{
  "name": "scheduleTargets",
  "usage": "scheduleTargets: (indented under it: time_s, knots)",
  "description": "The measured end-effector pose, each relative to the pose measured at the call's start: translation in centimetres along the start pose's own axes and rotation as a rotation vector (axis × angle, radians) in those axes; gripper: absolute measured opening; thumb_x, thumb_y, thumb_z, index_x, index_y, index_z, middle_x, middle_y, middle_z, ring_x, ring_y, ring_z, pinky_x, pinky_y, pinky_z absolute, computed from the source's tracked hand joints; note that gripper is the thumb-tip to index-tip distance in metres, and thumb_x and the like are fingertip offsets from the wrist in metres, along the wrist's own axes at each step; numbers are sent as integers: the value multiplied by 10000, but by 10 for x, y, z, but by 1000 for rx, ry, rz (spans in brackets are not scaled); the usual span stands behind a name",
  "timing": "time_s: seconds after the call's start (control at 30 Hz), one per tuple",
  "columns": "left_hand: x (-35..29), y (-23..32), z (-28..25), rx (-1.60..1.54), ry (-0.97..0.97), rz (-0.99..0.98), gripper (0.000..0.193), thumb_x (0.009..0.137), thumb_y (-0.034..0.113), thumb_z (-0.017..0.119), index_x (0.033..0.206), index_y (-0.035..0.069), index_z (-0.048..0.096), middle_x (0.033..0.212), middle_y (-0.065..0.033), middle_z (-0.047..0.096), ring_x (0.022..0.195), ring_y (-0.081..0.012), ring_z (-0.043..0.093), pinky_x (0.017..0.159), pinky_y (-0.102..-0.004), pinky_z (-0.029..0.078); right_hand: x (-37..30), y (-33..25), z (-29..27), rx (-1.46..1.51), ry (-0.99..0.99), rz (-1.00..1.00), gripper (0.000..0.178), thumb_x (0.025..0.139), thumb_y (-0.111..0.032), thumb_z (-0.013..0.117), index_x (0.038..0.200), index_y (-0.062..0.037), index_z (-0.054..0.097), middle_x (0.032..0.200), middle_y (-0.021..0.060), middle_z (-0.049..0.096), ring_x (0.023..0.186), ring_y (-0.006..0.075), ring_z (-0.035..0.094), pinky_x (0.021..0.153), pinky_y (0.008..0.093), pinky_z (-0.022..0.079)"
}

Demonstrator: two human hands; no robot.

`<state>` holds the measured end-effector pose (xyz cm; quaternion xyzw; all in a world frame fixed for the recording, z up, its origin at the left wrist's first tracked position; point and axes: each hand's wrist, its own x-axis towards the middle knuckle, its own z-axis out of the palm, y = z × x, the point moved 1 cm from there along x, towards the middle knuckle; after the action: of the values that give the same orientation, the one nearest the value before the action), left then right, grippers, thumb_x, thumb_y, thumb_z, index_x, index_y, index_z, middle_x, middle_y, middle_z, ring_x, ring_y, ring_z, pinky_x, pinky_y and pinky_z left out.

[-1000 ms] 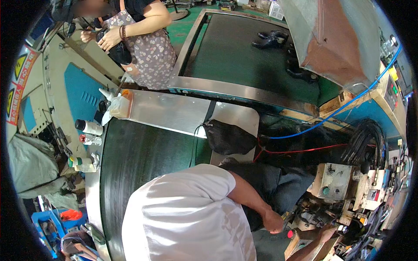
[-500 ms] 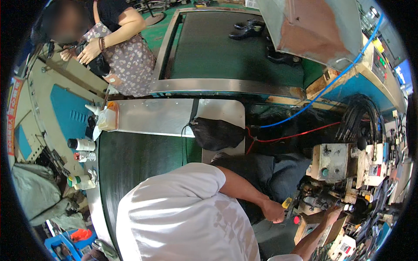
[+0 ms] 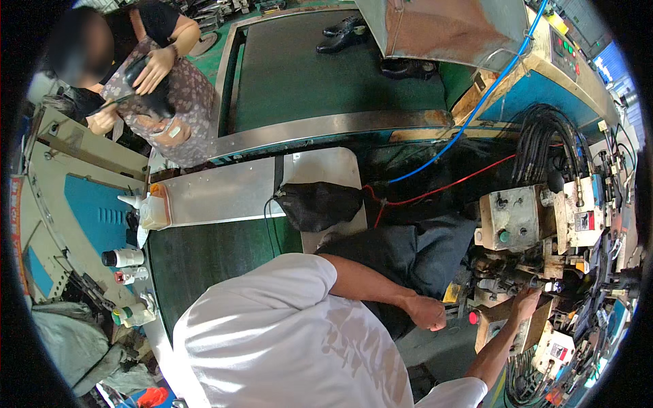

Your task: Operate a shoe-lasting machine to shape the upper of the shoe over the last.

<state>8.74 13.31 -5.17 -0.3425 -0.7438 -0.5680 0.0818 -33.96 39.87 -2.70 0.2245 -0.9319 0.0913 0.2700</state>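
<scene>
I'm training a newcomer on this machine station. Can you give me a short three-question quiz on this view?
1. True or false: the left hand rests beside a red button.
2. What does the right hand touch? A) the blue hose B) a dark handle on the machine C) a black shoe
3. What colour is the hose running across the upper conveyor frame?

Key: 1 true; 2 B; 3 blue.

Bottles [image 3: 129, 262] left of belt [image 3: 211, 258], shoes [image 3: 343, 34] on far conveyor [image 3: 306, 75].
</scene>
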Motion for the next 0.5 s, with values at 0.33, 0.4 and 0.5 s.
scheduleTargets:
  time_s: [0.33, 0.4, 0.5]
  knots:
    - [9, 8, 0, -90, -46, 50, 35, 792, 94, 644, 771, 101, 671, 769, -113, 668, 695, -331, 618, 628, -475, 461, 0, 42, -34, 20, 86, 8, 487, 982, -500, 663, 1135, -42, 606, 1164, 243, 716, 1008, 484, 683, 805, 562, 536]
    - [3, 0, 1, -50, -27, 6, 37, 793, 96, 645, 772, 102, 674, 769, -115, 671, 693, -334, 621, 629, -475, 466, 24, 2, -23, 9, -34, 76, 514, 985, -496, 660, 1193, -28, 610, 1181, 246, 715, 1020, 481, 684, 821, 561, 539]
    - [-1, -4, -2, -6, -8, -30, 35, 793, 99, 651, 779, 103, 683, 754, -119, 665, 678, -344, 620, 625, -481, 467, 7, -52, -23, -7, -154, 107, 609, 994, -501, 646, 1327, 6, 592, 1230, 259, 705, 1052, 479, 684, 858, 559, 545]
